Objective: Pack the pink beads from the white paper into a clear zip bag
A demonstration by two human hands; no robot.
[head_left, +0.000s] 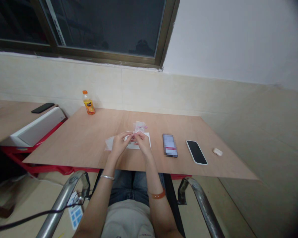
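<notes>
My left hand and my right hand meet at the fingertips above a white card or sheet on the wooden table. Both are closed in a pinch. Whatever is between the fingers is too small and too covered to name; a bit of pinkish colour shows there. Just beyond the fingertips lies a crumpled clear plastic bag with pink specks. A flat piece of clear or whitish plastic rests beside my left hand, partly hidden by it.
On the table, a lit phone, a white-edged phone and a small white case lie to the right. An orange drink bottle stands at the back left. Metal armrests flank me.
</notes>
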